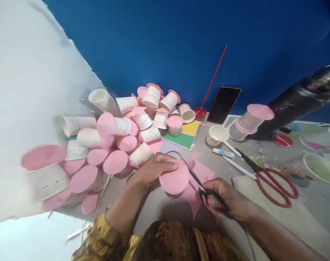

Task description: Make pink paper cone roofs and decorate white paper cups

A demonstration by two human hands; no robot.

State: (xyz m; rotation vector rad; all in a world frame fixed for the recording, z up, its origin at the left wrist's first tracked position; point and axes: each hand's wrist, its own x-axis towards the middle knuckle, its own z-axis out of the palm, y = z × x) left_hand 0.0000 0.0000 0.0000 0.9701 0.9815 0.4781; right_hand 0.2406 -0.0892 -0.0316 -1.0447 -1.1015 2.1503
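In the head view, our left hand [156, 168] pinches the edge of a pink paper disc [174, 179], thumb on top and the other fingertips hidden from us. The disc sits between our two hands. Our right hand [219, 199] is closed round the handles of the black scissors [195, 177], whose blades lie along the disc's edge on the side nearer that hand; we cannot tell how far they are parted. A jagged piece of pink paper [192, 203] lies beneath the scissors, between our hands.

Beyond and to the left of our left hand we see a heap of paper cups [122, 127], many with pink discs on their ends. Ahead of our hands is a green and yellow sheet pack [181, 139]. Beyond our right hand stand a white cup [217, 137] and, leaning on the wall, a phone [224, 105]. Red-handled scissors [279, 195] lie to its right.
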